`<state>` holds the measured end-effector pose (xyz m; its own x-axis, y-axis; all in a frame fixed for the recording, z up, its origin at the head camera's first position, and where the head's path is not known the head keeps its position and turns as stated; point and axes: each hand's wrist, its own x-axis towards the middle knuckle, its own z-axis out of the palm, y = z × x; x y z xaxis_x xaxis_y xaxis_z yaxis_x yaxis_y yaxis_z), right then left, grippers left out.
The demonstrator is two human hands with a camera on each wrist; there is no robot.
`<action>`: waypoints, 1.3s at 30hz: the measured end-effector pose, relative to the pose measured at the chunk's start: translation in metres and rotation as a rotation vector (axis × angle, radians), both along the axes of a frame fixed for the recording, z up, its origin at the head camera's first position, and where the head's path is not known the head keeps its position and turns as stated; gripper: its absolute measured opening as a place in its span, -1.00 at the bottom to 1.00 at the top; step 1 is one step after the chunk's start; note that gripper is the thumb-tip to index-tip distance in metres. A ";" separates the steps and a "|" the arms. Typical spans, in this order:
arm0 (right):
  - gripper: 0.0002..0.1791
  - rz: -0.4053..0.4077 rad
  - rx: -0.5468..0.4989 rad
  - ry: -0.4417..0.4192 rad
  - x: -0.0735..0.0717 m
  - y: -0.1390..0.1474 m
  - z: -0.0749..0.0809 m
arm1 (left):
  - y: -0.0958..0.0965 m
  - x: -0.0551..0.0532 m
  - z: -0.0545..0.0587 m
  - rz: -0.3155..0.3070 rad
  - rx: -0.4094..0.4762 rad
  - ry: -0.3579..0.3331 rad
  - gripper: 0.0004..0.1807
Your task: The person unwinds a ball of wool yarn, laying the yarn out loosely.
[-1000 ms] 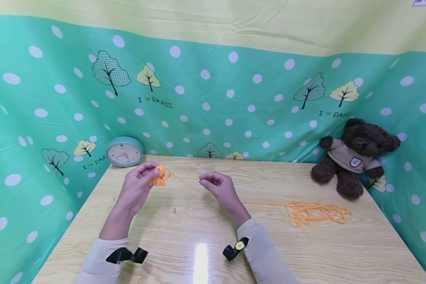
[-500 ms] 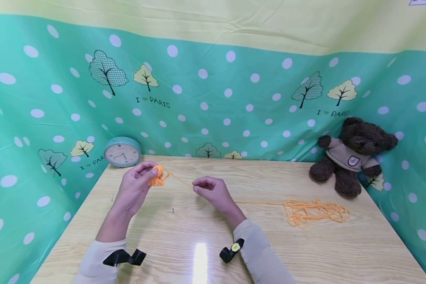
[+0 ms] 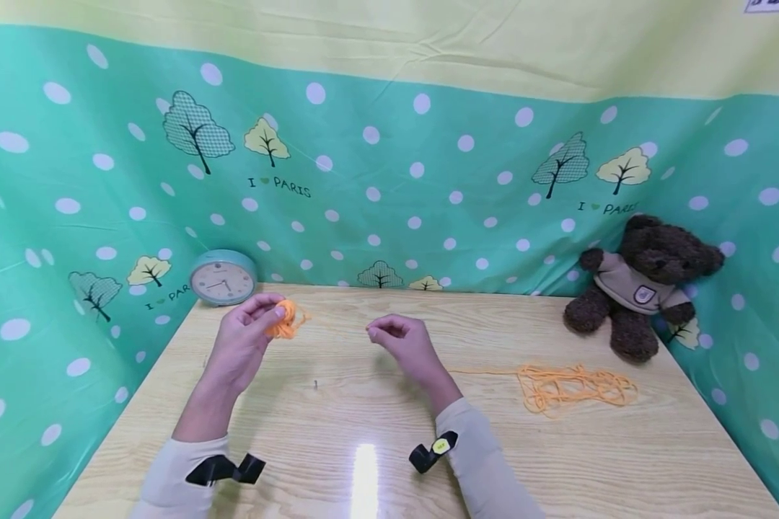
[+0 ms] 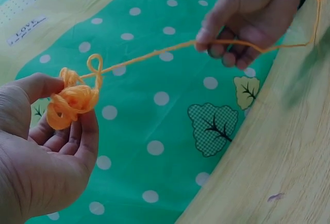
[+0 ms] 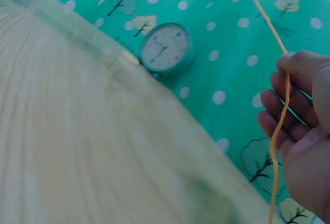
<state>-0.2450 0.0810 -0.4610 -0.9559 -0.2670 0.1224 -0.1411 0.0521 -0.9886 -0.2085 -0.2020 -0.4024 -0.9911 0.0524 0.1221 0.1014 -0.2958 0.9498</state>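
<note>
Fingers [image 4: 89,136] and thumb [image 4: 40,86] of the left hand [image 3: 242,346] pinch a small, loopy orange yarn bundle [image 4: 76,100] above the table [image 3: 656,461]; the right hand [image 3: 410,350], apart, pinches its strand [image 4: 149,57], other fingers loosely bent. Both wrist views show that strand straight between the hands, where the head view loses it. A tangled yarn pile [image 3: 574,388] lies at right; a clock [image 3: 223,280] stands behind.

The left sleeve [image 3: 180,472] and right sleeve [image 3: 490,465] are long, plain and pale grey-beige. Around the left one goes a black strap [image 3: 206,471] with a squarish black block [image 3: 251,469]; the right carries a black band [image 3: 453,437], a dark block [image 3: 420,458] and a yellow-green badge [image 3: 441,446], its marking too small to read.
</note>
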 end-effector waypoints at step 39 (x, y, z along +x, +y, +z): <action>-0.68 -0.202 -0.196 0.097 0.000 0.051 0.040 | 0.005 -0.001 -0.010 -0.200 -0.192 0.010 -0.79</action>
